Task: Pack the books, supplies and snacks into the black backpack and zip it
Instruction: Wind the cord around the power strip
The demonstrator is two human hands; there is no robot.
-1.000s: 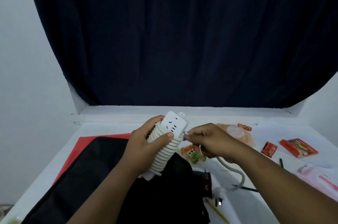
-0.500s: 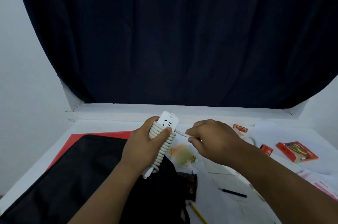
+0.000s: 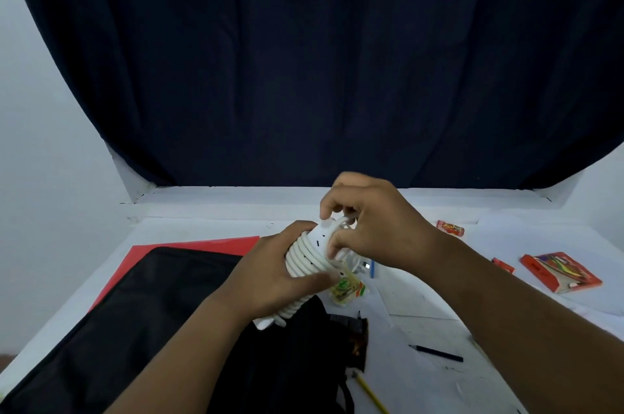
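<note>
My left hand (image 3: 270, 275) grips a white power strip (image 3: 305, 256) with its white cord coiled round it, held above the black backpack (image 3: 141, 322). My right hand (image 3: 368, 228) pinches the cord's end at the strip's top, with the plug (image 3: 364, 266) hanging just beneath the fingers. The backpack lies flat on the white table (image 3: 439, 329) at the left, on a red sheet (image 3: 202, 243). A small snack packet (image 3: 346, 290) lies under the strip, partly hidden.
An orange box (image 3: 560, 271) and two small red packets (image 3: 450, 228) (image 3: 503, 265) lie at the right. A black pen (image 3: 435, 353) and a yellow pencil (image 3: 369, 391) lie near the front. A dark curtain (image 3: 304, 59) hangs behind the table.
My right hand has wound the loose cord onto the strip and moved up to its top end. The hanging cord and plug have come up off the table.
</note>
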